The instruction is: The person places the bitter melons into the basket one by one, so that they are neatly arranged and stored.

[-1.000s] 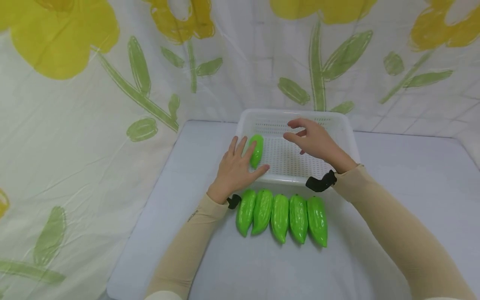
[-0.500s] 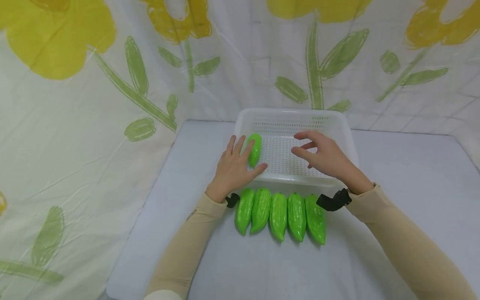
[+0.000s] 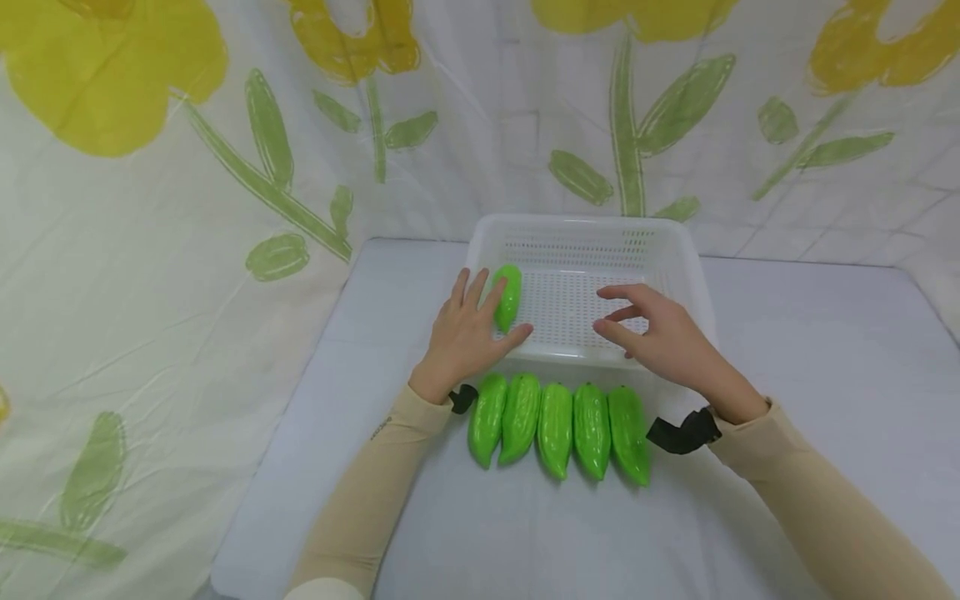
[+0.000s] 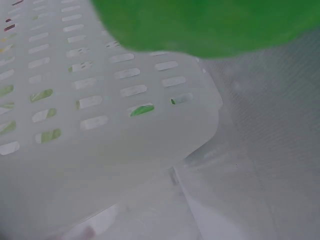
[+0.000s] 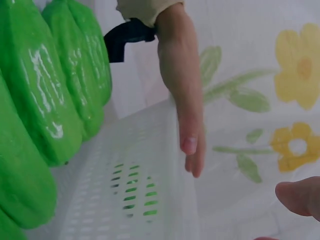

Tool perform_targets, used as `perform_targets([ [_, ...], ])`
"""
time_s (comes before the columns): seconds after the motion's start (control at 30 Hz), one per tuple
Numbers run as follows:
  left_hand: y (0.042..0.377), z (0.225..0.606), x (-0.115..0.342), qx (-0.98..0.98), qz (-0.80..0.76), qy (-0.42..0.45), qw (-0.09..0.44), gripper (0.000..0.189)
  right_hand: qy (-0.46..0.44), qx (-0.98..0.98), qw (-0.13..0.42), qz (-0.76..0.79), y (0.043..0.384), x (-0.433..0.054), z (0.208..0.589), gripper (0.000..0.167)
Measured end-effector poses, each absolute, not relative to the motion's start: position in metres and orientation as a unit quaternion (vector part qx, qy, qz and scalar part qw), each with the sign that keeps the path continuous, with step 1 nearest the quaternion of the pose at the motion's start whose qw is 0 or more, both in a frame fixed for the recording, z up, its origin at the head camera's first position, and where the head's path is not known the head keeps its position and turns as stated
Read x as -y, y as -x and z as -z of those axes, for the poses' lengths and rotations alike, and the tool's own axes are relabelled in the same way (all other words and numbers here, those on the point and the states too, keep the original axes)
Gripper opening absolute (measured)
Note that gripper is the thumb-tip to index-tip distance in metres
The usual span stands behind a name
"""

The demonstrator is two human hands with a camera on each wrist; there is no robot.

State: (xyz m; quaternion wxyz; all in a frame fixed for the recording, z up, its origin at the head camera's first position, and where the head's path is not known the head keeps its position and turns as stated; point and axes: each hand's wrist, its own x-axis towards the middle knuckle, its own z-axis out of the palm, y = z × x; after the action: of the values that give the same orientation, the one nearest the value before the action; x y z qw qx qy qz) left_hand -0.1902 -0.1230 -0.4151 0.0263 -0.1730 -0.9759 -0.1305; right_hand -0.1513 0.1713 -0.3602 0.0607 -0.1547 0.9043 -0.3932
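My left hand (image 3: pixel 461 333), fingers spread, rests at the left front side of a white plastic basket (image 3: pixel 577 354). Inside the basket, by its left wall, lies one glossy green, tapered vegetable (image 3: pixel 509 302); my left fingertips overlap it in the head view. My right hand (image 3: pixel 663 337) hangs over the basket's right front part, its thumb and fingers loosely bent, apart and with nothing between them. In front of the basket several matching green vegetables (image 3: pixel 556 429) lie side by side, pointed ends toward me. The right wrist view shows these vegetables (image 5: pixel 40 75) close up.
Basket and row stand on a table with a pale cloth (image 3: pixel 525 533). A white curtain (image 3: pixel 465 150) with yellow flowers hangs right behind the basket and along the left. Black wrist mounts (image 3: pixel 684 432) stick out below both hands, the right one beside the row.
My right hand has moved right and toward me, from the basket's middle to its right front. My left hand stays in place at the left side. The vegetables have not moved.
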Motion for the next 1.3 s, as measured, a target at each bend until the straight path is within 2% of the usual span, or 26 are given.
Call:
perform_targets([
  [0.63, 0.191, 0.415, 0.123, 0.975, 0.129, 0.177, 0.031, 0.089, 0.177, -0.880, -0.004, 0.441, 0.106, -0.187, 0.375, 0.039],
  [1.1, 0.192, 0.416, 0.123, 0.975, 0.125, 0.181, 0.034, 0.088, 0.197, -0.906, -0.061, 0.370, 0.077, -0.198, 0.396, 0.031],
  [1.3, 0.192, 0.414, 0.123, 0.976, 0.123, 0.180, 0.029, 0.088, 0.205, -0.915, -0.040, 0.345, 0.075, -0.197, 0.405, 0.033],
])
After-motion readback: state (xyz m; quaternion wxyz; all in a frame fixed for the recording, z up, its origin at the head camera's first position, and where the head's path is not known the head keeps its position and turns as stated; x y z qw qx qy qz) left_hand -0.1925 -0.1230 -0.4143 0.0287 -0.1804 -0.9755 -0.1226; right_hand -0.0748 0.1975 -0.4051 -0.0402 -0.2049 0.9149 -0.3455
